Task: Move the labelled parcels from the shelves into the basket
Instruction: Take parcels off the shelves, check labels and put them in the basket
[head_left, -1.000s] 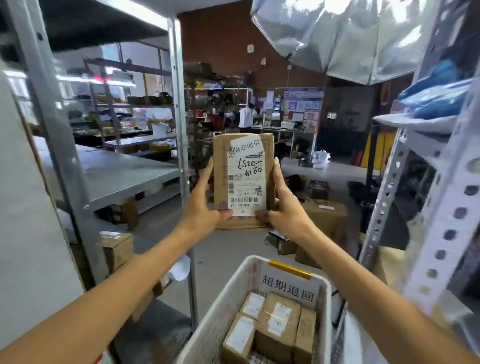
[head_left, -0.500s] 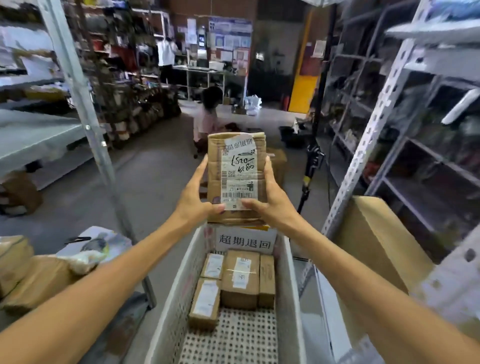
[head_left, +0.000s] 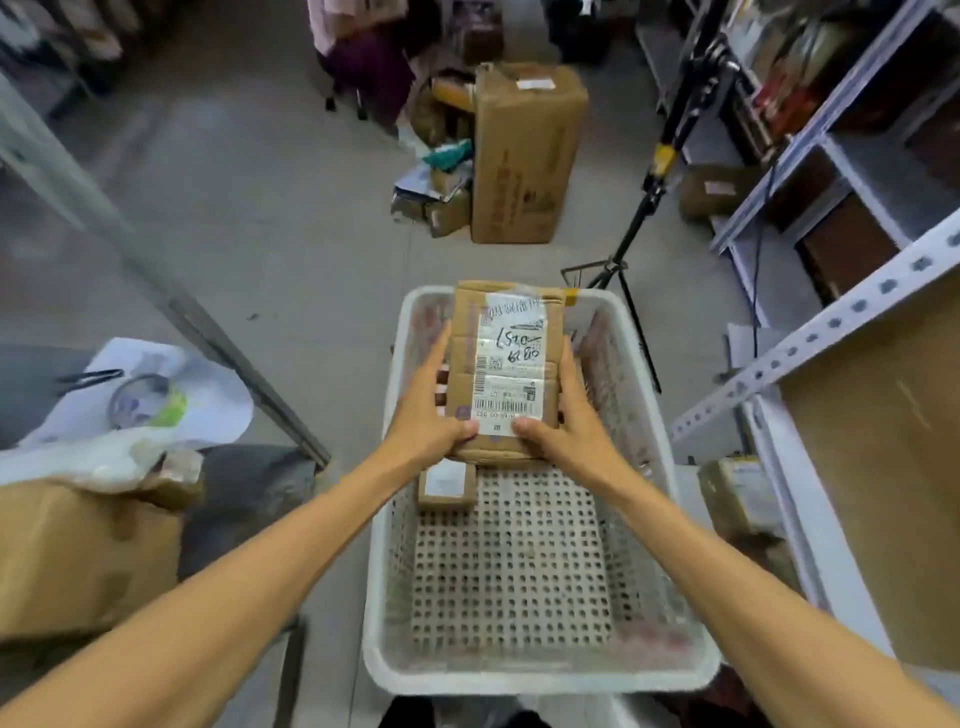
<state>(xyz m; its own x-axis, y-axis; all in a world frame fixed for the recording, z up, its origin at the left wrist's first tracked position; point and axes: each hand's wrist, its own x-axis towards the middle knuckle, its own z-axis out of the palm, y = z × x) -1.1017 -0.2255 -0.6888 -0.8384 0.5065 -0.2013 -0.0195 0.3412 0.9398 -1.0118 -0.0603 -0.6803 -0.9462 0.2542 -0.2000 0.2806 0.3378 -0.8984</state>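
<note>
The left hand (head_left: 426, 415) and the right hand (head_left: 576, 421) each grip one side of the parcel (head_left: 506, 371). It sits between them, long way pointing forward. The basket (head_left: 540, 670) is just below them.

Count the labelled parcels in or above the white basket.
2. The left hand and right hand hold the large parcel over the basket; the small parcel lies on its floor. More may hide underneath.

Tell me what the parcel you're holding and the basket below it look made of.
The parcel: brown corrugated cardboard by the look, matt, creased at the edges. Its label: white paper under glossy tape, judging by the sheen. The basket: white moulded plastic, seemingly; slightly translucent walls, perforated floor.
</note>
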